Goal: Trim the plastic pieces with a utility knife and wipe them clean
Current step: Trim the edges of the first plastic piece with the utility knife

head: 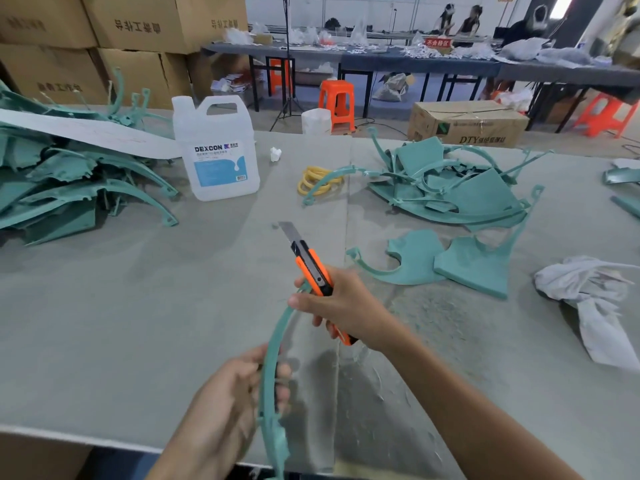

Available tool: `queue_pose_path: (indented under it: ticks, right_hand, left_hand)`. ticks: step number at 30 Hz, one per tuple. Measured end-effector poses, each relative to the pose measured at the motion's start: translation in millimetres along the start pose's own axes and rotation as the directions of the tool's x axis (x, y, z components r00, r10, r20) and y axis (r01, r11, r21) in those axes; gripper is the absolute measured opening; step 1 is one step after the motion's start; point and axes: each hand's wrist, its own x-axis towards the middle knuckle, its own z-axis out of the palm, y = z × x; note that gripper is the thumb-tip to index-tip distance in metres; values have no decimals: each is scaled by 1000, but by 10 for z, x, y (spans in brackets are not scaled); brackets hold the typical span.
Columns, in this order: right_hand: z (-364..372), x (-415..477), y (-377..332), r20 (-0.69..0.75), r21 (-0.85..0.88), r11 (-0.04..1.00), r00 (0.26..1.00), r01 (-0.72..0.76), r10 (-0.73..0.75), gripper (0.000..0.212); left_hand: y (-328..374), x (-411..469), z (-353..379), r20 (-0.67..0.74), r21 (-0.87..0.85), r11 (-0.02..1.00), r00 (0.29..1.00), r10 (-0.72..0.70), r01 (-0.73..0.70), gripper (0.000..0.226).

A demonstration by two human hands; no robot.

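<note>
2 hands work 1 piece. Left hand (239, 386) grips the lower run of a curved plastic strip (272, 341) with its fingers curled round it. The strip's ragged lower end hangs past the near table edge. Likely reason: pinning the arc low leaves its upper run free for the knife.

Right hand (339, 306) is clenched round the orange utility knife (313, 271), with the thumb tip out beside the strip's top end. The blade (289, 232) is extended, points up and away from the body, and is off the plastic. Judgement: lining up a trimming stroke; wiping not begun on this piece.

Table (138, 306): the widest room for swinging the strip lies left of the hands, short of the left heap. Fine shavings (433, 306) lie right of the knife arm. Past them, 2 flat plastic pieces (450, 261) lie touching. A crumpled cloth (588, 289) sits apart near the right edge, probably placed for the knife hand to reach when wiping.

Mid-table: yellow rubber bands (318, 181), a right heap (450, 188) and a larger left heap (52, 181) of plastic pieces. A white jug (216, 150) stands between the heaps. Cannot tell which heap is trimmed. The heaps narrow the working lane on both sides.

Beyond the far edge: a cardboard box (467, 123) and an orange stool (337, 102) on the floor.
</note>
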Motion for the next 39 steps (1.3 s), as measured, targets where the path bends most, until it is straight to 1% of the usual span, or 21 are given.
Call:
queue_pose_path:
  ticks: [1,2,3,6,9,12,14,16,18,19,21,26,31,34,36,37,39]
  right_hand:
    - [29,21,17,12,-10,1000,1000,-2,2,34]
    - [61,51,28,16,-19,1000,1000,-2,3,34]
    - [79,85,36,8,-19,1000,1000,-6,6,33]
    - [56,177,77,-46,0,999,998,-40,40,33]
    - [1,207,144,-105,-28,998,993,-52,49,36]
    - [-34,110,272,-241,-108,991,969,-82,54,24]
    - [-77,21,374,-310,-219,968,949,-123,51,25]
    - [-142,-45,447,-305,-424,893,952,-151,16,32]
    - [-174,-70,479,-244,-619,769,970,-159,4,39]
    - [-178,-70,491,-225,-672,724,974,-157,2,42]
    - [-180,-72,497,-215,-724,673,976,-151,-13,43]
    - [-401,18,493,-308,-731,665,943,-151,-125,45]
    - [-902,242,653,-415,-676,691,907,-257,-68,46]
    - [-1359,385,615,-480,-677,642,877,-360,-15,48]
    - [-1525,415,522,-460,-693,603,886,-396,54,49]
    - [-1512,401,469,-427,-700,602,901,-383,76,49]
    - [-1316,299,436,-368,-696,638,927,-330,78,47]
  left_hand:
    - [0,93,-15,0,51,998,999,32,-32,55]
    - [33,136,17,-41,125,991,998,54,-48,38]
    - [59,229,32,-54,203,976,994,97,-84,34]
    - [102,489,67,-55,331,935,986,158,-131,35]
    - [123,708,82,-81,352,925,981,178,-139,33]
    - [158,910,85,-153,382,915,967,205,-134,31]
    - [143,1015,68,-157,413,899,961,227,-145,28]
    - [113,1085,52,-159,418,891,952,263,-176,29]
    - [81,1142,39,-160,444,874,942,294,-197,31]
    - [75,1165,39,-163,462,866,941,297,-193,31]
    - [80,1205,44,-180,466,866,939,295,-183,32]
    - [170,1339,115,-183,504,846,935,302,-175,32]
    - [267,1467,218,-119,501,847,956,269,-176,33]
    - [318,1573,298,-99,491,854,963,251,-172,33]
    - [311,1635,343,-94,502,849,965,243,-164,34]
    - [295,1664,354,-99,514,844,966,237,-154,35]
    - [259,1719,353,-113,520,843,968,223,-133,35]
